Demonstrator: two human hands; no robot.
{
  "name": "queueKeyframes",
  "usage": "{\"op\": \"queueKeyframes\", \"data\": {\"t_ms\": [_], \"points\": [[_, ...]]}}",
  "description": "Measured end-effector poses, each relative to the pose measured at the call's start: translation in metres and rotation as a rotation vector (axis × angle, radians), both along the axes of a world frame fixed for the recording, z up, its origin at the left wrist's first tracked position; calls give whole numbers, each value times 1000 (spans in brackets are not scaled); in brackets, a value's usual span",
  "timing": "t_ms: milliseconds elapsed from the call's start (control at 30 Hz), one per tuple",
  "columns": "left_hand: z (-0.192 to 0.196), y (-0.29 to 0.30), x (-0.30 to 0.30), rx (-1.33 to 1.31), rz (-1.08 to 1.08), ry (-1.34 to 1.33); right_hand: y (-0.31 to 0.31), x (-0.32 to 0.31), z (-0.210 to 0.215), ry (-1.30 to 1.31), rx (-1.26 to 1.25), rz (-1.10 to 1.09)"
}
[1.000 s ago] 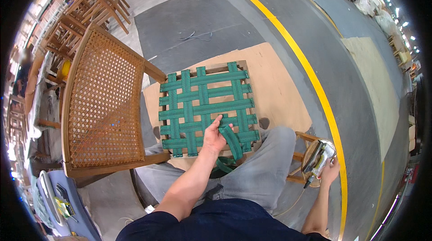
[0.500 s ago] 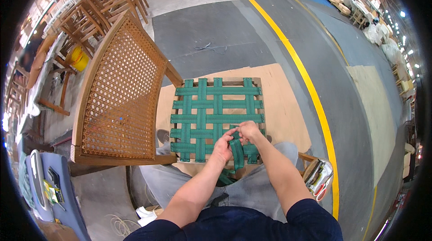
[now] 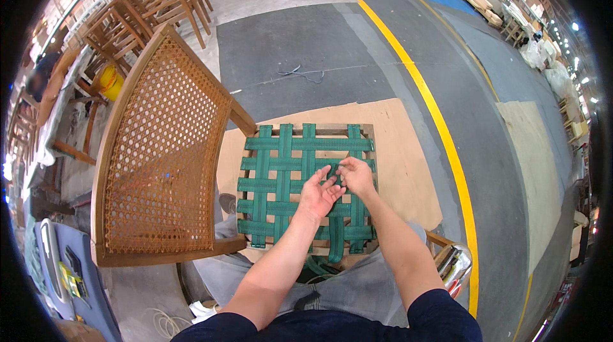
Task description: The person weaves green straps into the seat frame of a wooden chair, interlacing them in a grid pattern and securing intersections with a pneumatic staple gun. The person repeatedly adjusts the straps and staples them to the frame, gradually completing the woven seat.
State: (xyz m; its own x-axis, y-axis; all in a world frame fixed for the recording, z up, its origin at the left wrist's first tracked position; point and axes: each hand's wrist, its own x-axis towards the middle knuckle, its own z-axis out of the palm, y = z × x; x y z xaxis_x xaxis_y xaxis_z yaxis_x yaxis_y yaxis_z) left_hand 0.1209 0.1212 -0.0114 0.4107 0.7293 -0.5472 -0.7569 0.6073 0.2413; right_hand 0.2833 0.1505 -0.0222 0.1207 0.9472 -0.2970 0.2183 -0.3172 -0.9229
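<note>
A wooden chair with a cane back stands before me, its seat frame crossed by woven green webbing. Above the seat's right half, my right hand pinches a dark green webbing strap, though its fingertips partly hide the grip. My left hand is beside it, palm turned up and fingers apart, the fingertips close to the same strap. A lengthwise green strap runs from below the hands over the near seat rail. More green webbing hangs between my knees.
Brown cardboard lies under the chair. A blue-grey padded surface with small tools is at the lower left. Red-handled scissors and shiny wrapping sit on a stool at right. Chair frames and a yellow bucket stand far left.
Both hands have moved farther over the seat. My left fingers have spread from the strap, and the looped strap now lies straight over the near rail. The view has shifted slightly.
</note>
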Motion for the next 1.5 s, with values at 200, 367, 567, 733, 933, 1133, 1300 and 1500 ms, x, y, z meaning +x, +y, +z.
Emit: {"op": "queueKeyframes", "data": {"t_ms": [200,367,567,733,933,1133,1300,1500], "points": [[-26,33,10,-44,107,-25,-4,-2,-12,-305,11,85],[-38,44,28,-59,90,-16,15,14,-8,-436,138,-76],[-54,49,17,-20,88,-27,52,-1,-4,-532,-2,89],[-32,46,15,-49,27,55,68,0,-18,-449,-49,14],[-11,16,-16,342,-236,1033,82,7,4,726,-392,-360],[-10,59,6,954,-30,1442,56,22,6,845,-379,-332],[-16,93,-4,752,-177,1148,40,-3,11,525,-153,-246],[10,111,31,707,-372,954,36,42,-16,-98,-74,71]]}}
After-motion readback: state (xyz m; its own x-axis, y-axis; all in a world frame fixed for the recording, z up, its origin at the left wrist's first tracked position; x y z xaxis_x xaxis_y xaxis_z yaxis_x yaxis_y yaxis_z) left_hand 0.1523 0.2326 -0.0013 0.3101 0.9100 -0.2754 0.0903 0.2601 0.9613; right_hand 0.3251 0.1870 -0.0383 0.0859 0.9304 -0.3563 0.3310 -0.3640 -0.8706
